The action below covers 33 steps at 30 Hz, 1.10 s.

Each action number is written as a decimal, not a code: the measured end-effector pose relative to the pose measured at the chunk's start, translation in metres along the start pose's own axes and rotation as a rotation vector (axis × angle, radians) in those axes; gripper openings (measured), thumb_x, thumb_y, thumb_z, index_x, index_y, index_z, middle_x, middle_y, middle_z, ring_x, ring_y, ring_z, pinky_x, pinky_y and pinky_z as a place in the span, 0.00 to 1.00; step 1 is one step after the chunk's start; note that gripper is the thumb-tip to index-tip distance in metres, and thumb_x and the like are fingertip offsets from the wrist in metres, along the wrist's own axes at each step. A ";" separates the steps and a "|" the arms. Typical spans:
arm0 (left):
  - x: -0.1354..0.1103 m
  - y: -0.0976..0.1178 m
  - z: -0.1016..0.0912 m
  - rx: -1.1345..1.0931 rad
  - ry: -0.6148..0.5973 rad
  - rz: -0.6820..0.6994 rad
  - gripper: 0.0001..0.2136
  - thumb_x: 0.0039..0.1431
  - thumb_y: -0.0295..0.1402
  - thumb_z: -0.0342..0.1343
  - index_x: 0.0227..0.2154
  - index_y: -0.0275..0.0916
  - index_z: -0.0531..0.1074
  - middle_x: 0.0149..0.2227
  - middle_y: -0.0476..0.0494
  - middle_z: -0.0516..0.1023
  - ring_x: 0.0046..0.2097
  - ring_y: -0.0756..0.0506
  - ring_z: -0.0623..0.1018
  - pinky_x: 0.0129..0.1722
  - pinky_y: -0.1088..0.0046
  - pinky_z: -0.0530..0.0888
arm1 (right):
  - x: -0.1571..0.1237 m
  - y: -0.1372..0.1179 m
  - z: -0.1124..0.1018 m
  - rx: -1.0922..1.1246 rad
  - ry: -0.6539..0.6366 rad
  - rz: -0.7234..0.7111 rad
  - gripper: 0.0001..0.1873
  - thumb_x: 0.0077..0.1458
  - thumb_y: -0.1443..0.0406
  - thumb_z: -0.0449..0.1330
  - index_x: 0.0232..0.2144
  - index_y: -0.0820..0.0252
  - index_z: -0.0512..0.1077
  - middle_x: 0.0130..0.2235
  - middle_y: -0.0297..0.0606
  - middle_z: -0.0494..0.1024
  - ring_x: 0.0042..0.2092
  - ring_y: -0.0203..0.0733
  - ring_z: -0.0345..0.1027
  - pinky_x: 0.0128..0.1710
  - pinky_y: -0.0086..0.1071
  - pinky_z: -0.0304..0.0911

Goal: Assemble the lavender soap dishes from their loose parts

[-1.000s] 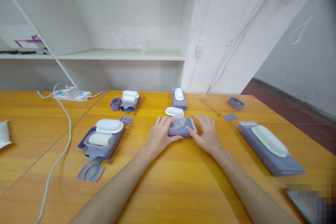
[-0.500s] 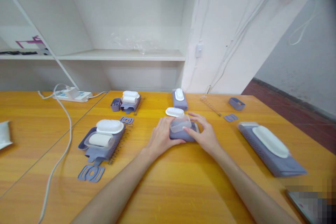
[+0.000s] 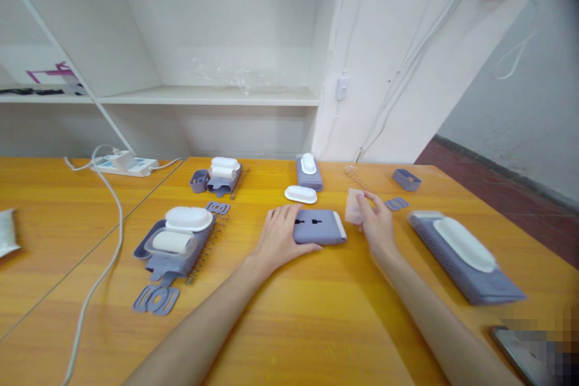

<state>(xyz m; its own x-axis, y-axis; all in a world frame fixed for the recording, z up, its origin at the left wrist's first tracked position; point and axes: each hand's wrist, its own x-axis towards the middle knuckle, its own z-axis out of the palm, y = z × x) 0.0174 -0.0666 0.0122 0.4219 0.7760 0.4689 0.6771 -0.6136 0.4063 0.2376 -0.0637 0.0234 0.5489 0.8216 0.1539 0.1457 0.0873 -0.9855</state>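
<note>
A grey-purple plastic case [image 3: 320, 228] with two dark slots in its top lies in front of me. My left hand [image 3: 280, 230] grips its left end, thumb along the near side and fingers over the far side. To the right of the case, my right hand [image 3: 378, 222] pinches a translucent plastic box [image 3: 354, 206], tilted and raised off the case. A white oval piece with a bristly or ridged top [image 3: 301, 194] lies just beyond the case. Farther back, another grey-purple case [image 3: 310, 176] carries a white oval piece.
At left are a grey-purple set with white parts [image 3: 181, 253], a spring [image 3: 208, 248] and a flat cut-out piece [image 3: 156, 300]. At right lie a long case [image 3: 465, 259], a small tray [image 3: 407, 180] and a phone [image 3: 520, 350]. A cable [image 3: 118, 235] crosses the left side.
My right hand has lifted the translucent box off the case and carried it to the right, baring the slotted top. The left hand has stayed on the case.
</note>
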 end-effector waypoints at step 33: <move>-0.003 0.001 -0.003 -0.147 0.218 0.053 0.37 0.40 0.47 0.65 0.52 0.41 0.55 0.50 0.40 0.67 0.51 0.39 0.67 0.51 0.58 0.67 | -0.021 -0.001 0.009 0.016 -0.361 0.035 0.20 0.54 0.51 0.52 0.42 0.57 0.69 0.26 0.33 0.71 0.18 0.33 0.58 0.12 0.26 0.53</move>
<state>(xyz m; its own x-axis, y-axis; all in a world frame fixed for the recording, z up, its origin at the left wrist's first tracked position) 0.0151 -0.0698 0.0139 0.3032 0.7024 0.6440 0.5559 -0.6793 0.4791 0.2183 -0.0759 0.0206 0.2267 0.9700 0.0879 0.1180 0.0623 -0.9911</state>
